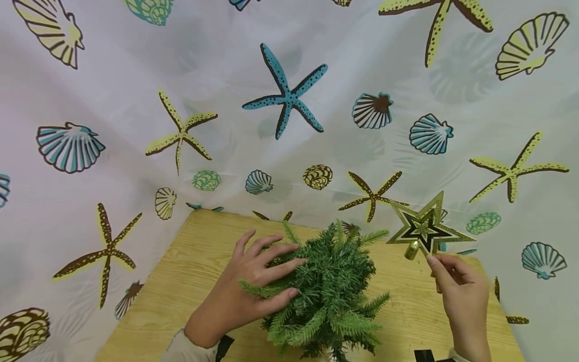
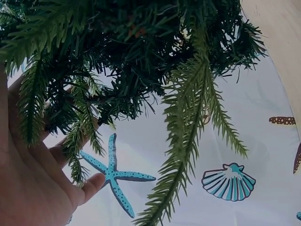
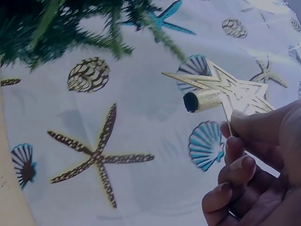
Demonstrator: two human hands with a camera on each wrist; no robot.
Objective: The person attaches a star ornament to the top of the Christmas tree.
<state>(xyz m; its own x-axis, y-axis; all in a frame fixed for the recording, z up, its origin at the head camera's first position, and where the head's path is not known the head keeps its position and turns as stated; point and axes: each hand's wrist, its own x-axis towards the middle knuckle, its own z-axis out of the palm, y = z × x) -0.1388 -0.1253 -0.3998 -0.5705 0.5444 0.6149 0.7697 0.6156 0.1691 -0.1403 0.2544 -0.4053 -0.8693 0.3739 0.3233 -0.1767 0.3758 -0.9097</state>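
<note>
A small artificial Christmas tree point(image 1: 332, 281) with green needled branches stands at the front middle of the table. My left hand point(image 1: 255, 281) lies against its left side with spread fingers, the fingertips among the branches. In the left wrist view, that hand point(image 2: 42, 174) is partly hidden behind hanging sprigs. To the right of the tree, my right hand point(image 1: 466, 296) pinches a gold star tree topper point(image 1: 422, 229) by one lower point, between thumb and fingers. The right wrist view shows the topper's short hollow tube point(image 3: 204, 100), its dark open end facing the tree's side.
The light wooden table point(image 1: 181, 271) carries the tree. Behind and on both sides hangs a white curtain point(image 1: 217, 65) printed with starfish and shells, close to the table's back edge. Dark straps point(image 1: 223, 347) sit at both wrists.
</note>
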